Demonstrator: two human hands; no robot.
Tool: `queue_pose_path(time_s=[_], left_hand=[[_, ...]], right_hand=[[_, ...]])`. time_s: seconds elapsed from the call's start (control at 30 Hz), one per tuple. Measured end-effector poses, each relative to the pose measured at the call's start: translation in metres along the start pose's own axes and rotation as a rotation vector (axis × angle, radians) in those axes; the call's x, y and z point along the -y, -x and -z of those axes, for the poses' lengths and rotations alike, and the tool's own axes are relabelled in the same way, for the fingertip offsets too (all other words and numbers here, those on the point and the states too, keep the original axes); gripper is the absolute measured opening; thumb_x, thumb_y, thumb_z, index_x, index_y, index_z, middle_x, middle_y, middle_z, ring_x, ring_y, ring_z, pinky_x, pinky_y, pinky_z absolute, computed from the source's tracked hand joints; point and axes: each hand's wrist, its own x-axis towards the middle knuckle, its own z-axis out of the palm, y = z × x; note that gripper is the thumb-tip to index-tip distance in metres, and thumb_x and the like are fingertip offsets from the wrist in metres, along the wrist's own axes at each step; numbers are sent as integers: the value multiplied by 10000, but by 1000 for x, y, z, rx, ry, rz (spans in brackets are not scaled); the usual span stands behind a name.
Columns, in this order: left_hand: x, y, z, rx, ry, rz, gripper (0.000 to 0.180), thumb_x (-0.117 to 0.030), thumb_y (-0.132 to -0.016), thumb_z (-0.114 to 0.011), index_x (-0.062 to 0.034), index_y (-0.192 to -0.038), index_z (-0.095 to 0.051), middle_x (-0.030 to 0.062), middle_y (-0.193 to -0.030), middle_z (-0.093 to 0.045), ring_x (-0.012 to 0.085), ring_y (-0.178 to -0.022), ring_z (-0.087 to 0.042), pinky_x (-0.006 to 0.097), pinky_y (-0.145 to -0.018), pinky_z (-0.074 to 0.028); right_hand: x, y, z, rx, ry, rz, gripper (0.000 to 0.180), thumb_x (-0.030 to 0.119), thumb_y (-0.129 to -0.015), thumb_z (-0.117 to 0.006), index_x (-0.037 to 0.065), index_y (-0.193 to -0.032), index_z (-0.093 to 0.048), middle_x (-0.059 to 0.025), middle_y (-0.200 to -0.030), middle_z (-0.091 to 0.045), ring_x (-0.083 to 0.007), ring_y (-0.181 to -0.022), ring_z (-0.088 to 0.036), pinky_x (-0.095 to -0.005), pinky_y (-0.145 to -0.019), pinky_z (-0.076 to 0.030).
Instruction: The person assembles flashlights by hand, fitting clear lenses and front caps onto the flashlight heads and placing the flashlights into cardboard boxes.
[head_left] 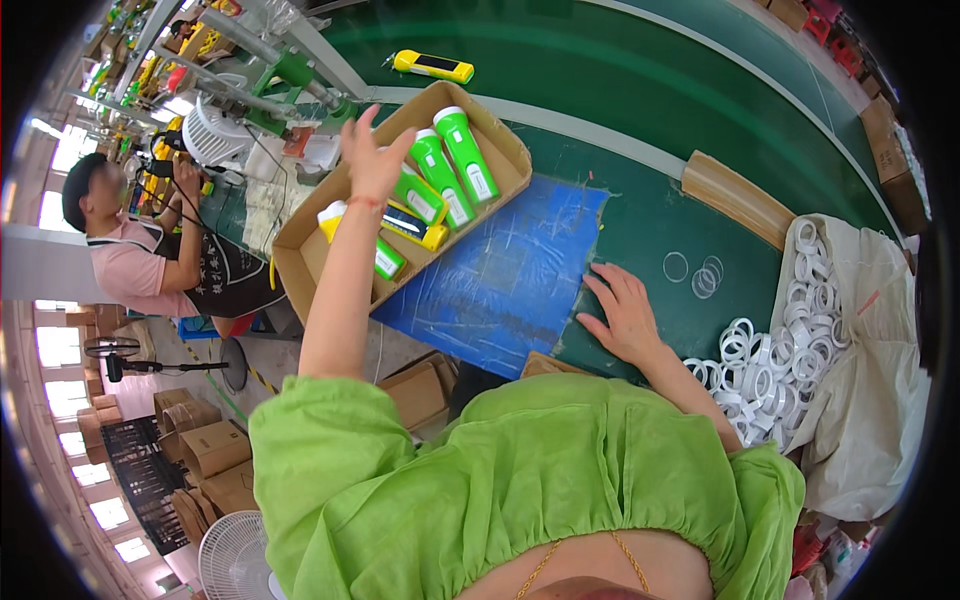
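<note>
My left hand point(376, 160) is raised over a shallow cardboard box point(300, 262), fingers spread and holding nothing. Inside the box lie several green flashlights with white heads, one a green flashlight point(466, 155) at the far right end. A yellow flashlight point(415, 228) with a dark panel lies among them, partly behind my forearm. My right hand point(625, 315) rests on the green tabletop by the edge of a blue plastic sheet point(490, 270), its fingers apart. Just beyond it lie a few thin clear rings point(706, 278).
White plastic rings point(770, 375) spill in a heap from a pale sack point(860, 400) at the right. A yellow flashlight point(432, 66) lies on the green conveyor belt point(600, 60). A co-worker point(150, 240) is at the left, near a bench press point(290, 75).
</note>
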Motion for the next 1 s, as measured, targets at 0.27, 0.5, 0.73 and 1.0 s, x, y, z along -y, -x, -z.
queue_pose_path(time_s=[0.27, 0.5, 0.73, 1.0], left_hand=[[-7, -191, -126, 66, -135, 332, 967, -526, -580, -771, -44, -1344, -426, 263, -1349, -390, 370, -1274, -368, 365, -1043, -356], [-7, -221, -195, 299, -315, 636, 1256, -432, -637, -765, -121, -1479, 113, 240, -1521, 118, 366, -1401, -183, 379, -1132, -240], [-48, -219, -162, 521, 757, 741, 319, -103, -669, -630, -70, -983, -579, 83, -895, -600, 259, -756, -577, 397, -661, -485], [-171, 58, -31, 1041, 942, 131, 577, -416, -775, -699, -24, -1137, -479, 95, -792, -584, 170, -700, -583, 285, -627, -481]], right_hand=[[-14, -7, -3, 76, 9, -22, 599, 359, -746, -695, 53, -1229, -518, -126, -1318, -465, -316, -1223, -424, -475, -995, -324], [-24, -5, -4, 70, -28, -28, 630, 416, -713, -732, 67, -1203, -546, -98, -1297, -490, -272, -1197, -465, -432, -987, -340], [-21, -6, 4, 38, -46, -32, 581, 385, -732, -723, 67, -1187, -554, -102, -1278, -502, -272, -1191, -468, -428, -989, -343], [-23, -5, 4, -347, -1184, -372, 682, 328, -793, -693, 81, -1354, -395, -124, -1386, -413, -286, -1256, -414, -426, -1033, -322]])
